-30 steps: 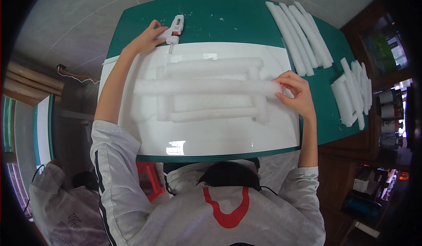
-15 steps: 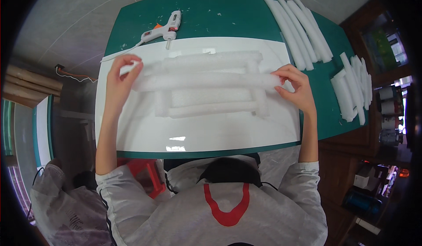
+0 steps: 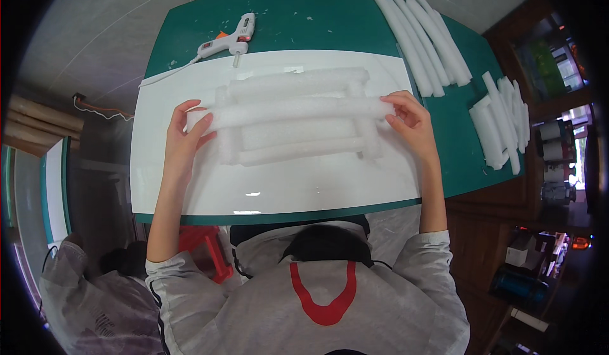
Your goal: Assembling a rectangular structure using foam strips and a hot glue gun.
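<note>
A long white foam strip [image 3: 292, 111] stretches between my two hands, over a rectangular frame made of white foam strips [image 3: 304, 147]. My left hand [image 3: 190, 130] pinches the strip's left end between thumb and fingers. At the other end my right hand [image 3: 406, 117] grips it the same way. Whether the strip rests on the frame or hangs just above it, I cannot tell. The frame lies on a glossy white board [image 3: 209, 193] on the green table.
Beyond the board, a white hot glue gun [image 3: 233, 40] lies on the green table [image 3: 317, 19], its cord trailing left. Long foam strips [image 3: 422, 44] lie at the far right, with a pile of shorter foam pieces [image 3: 498, 127] nearer. A red stool [image 3: 212, 253] stands below the table's front edge.
My left hand has closed on the strip's left end, where it was apart from it before. The right hand keeps its hold. The whole view has shifted slightly.
</note>
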Tool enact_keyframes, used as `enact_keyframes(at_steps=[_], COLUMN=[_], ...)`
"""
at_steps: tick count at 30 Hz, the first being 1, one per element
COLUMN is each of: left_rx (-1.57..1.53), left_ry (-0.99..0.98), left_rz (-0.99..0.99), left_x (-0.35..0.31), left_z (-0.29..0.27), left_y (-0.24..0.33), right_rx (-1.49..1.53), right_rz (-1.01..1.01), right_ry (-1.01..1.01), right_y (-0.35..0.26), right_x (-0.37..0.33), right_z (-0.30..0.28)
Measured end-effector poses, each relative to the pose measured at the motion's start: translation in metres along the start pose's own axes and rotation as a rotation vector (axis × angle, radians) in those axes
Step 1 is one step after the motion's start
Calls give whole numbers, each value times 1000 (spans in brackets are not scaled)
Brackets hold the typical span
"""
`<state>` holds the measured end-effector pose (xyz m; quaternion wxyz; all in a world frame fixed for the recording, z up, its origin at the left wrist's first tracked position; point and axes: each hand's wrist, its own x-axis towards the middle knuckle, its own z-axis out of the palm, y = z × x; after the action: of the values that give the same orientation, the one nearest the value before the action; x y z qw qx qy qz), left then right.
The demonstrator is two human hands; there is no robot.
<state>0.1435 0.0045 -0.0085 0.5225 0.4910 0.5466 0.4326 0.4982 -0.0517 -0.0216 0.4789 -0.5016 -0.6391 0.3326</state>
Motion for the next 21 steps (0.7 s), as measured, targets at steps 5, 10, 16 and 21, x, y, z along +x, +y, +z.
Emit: enact_keyframes(at_steps=[5, 10, 16, 21], left_rx=[-8, -21, -98, -143], left_ry=[-16, -52, -110, -151], left_rz=[-60, -99, -226, -297], left_x=[1, 3, 3, 2], left_z=[-1, -3, -3, -2], left_y=[-2, -4, -4, -5], right_rx=[-22, 60, 211, 207], right_rz=[-14, 44, 341, 391], right_ry=[31, 96, 246, 301], right_y=[5, 6, -12, -13], right_x=[-1, -3, -8, -10], right_z=[2, 10, 31, 39])
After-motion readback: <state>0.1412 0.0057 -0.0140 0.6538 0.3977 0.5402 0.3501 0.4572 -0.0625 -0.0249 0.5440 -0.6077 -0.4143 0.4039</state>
